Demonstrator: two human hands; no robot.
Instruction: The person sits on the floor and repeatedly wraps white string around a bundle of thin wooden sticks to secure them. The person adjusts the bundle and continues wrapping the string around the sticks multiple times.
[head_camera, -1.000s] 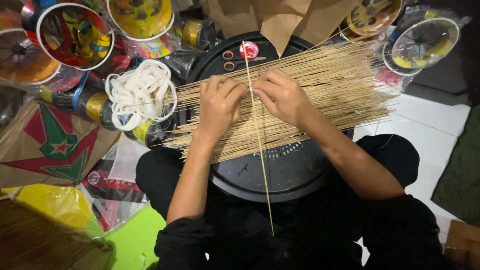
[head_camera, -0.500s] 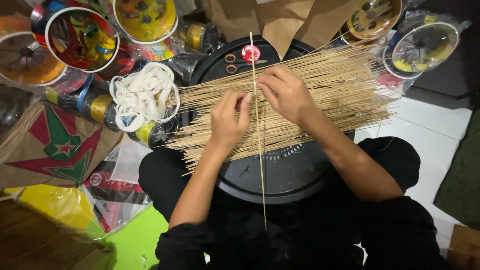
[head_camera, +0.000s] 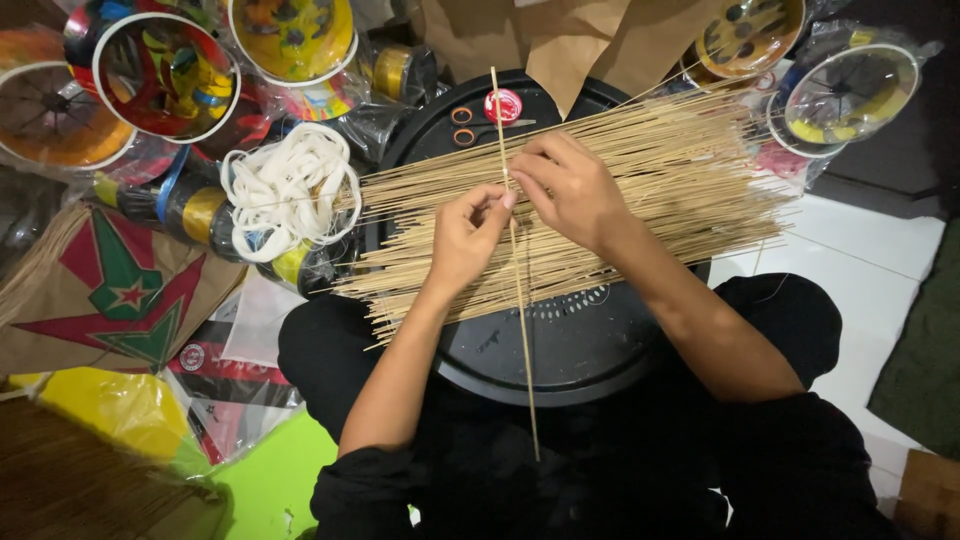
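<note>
Hands, two, both pinched on one long stick (head_camera: 516, 300): left hand (head_camera: 462, 238) at 9 o'clock of it, right hand (head_camera: 570, 190) at 3, fingers curled, tips meeting on the shaft. Stick upright over a fanned sticks pile (head_camera: 660, 180), too many to count, spread across one black tray (head_camera: 560, 340). Scissors (head_camera: 478, 127), one pair, at 12; cord coil (head_camera: 290, 190) at 9. Reels (head_camera: 165, 75) at 10 and 2, some cut off by frame. White floor (head_camera: 850, 250) at 3.
</note>
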